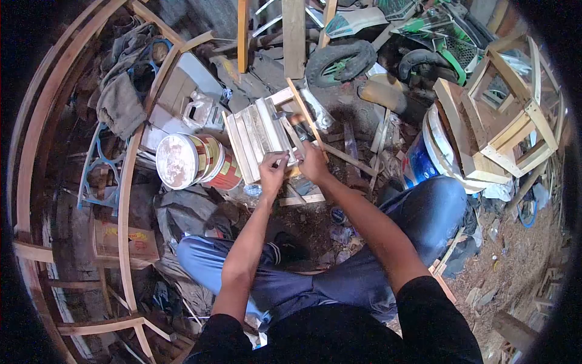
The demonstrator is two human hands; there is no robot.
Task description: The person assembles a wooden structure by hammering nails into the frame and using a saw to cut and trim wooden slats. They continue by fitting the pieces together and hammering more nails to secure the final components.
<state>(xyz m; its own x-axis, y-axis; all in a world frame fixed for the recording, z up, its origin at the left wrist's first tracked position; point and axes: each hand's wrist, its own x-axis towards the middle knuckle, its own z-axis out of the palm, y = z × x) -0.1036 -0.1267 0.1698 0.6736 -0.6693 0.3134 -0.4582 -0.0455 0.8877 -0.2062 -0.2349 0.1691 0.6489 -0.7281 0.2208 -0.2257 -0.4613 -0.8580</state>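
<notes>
The wooden slats [257,130] lie at about eleven o'clock from the left hand [273,171], the nearer one, running long from eleven to five, and its fingers and the right hand's [312,162] look bent, but I can't tell round what.

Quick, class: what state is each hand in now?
Left hand: fingers pinched together at the pale slatted wooden frame; anything held cannot be told.
Right hand: closed around a pale wooden handle.
</notes>
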